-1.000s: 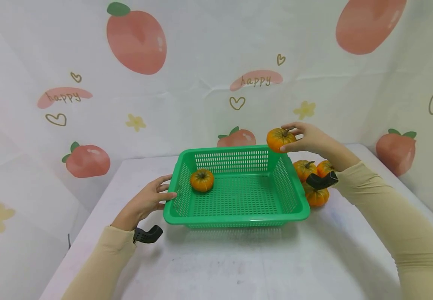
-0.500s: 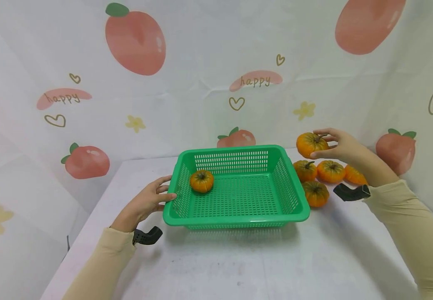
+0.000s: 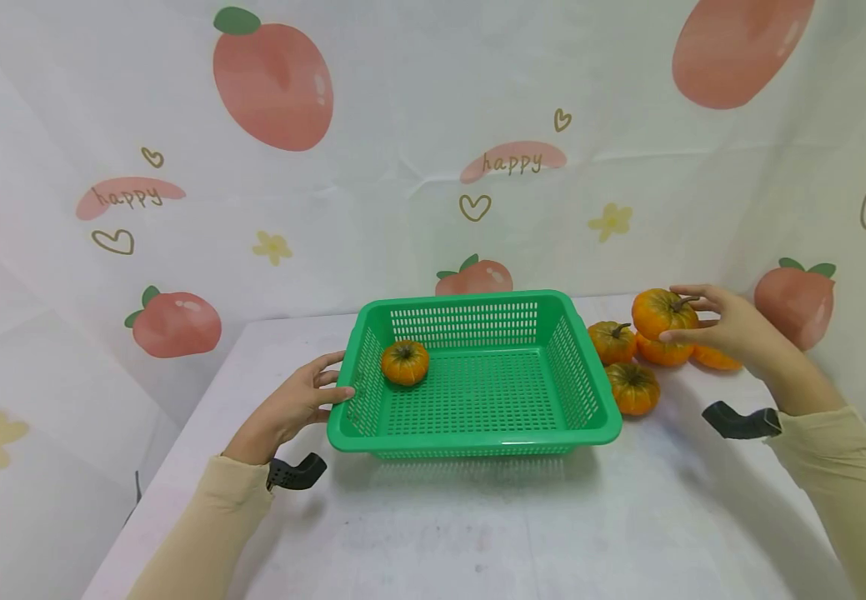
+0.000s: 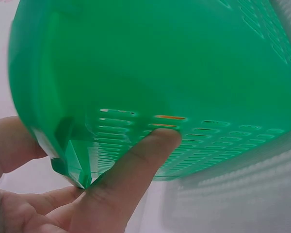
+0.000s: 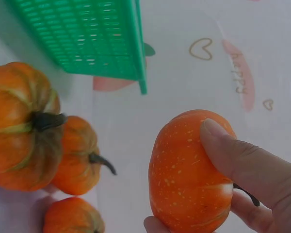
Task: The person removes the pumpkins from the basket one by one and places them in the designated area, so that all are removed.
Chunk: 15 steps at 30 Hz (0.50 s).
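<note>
A small orange pumpkin (image 3: 662, 313) with a dark stem is pinched between the thumb and fingers of my right hand (image 3: 733, 329). It hangs over the group of pumpkins to the right of the green basket (image 3: 478, 439), partly covering one of them. My left hand (image 3: 293, 406) grips the basket's left rim. In the left wrist view one finger (image 4: 136, 170) lies against the slotted outer wall. Inside the basket, near its left wall, sits another small pumpkin (image 3: 405, 363). The right wrist view shows the held pumpkin (image 5: 189, 170) clear of the others.
Beside the basket's right side lie several small pumpkins, among them a front one (image 3: 633, 389), a back one (image 3: 612, 342) and a far-right one (image 3: 716, 358). The white table (image 3: 463, 525) meets a fruit-printed cloth (image 3: 372, 167) at the back.
My right hand has carried its pumpkin rightward and down, from above the basket's back right corner to over the pumpkin group. The left hand and the basket have stayed put.
</note>
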Tool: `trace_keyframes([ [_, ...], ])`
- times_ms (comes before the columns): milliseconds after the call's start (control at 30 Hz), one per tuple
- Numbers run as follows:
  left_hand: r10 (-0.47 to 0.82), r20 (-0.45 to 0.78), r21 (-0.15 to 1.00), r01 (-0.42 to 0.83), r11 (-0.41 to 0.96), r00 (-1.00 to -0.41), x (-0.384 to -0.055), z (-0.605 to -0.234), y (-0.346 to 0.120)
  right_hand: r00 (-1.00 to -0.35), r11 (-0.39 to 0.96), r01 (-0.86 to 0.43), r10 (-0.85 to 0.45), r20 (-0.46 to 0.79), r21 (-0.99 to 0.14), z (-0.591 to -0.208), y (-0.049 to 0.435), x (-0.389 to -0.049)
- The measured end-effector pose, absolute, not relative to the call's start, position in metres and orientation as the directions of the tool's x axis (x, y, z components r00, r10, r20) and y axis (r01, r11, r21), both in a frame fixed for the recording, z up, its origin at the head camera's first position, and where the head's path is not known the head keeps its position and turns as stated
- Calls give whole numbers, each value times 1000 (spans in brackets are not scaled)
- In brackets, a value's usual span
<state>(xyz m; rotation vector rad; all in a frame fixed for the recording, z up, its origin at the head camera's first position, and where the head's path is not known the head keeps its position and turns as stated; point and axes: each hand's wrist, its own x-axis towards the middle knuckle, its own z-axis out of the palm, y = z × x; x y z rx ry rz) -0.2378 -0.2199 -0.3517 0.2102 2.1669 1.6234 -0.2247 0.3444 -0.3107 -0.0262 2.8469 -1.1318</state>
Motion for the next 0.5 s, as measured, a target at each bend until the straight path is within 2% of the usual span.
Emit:
trace_keyframes([
  [500, 364, -238, 943, -124, 309, -900, -238, -352, -219, -997, 753, 31, -21, -70, -657, -334, 364, -204],
])
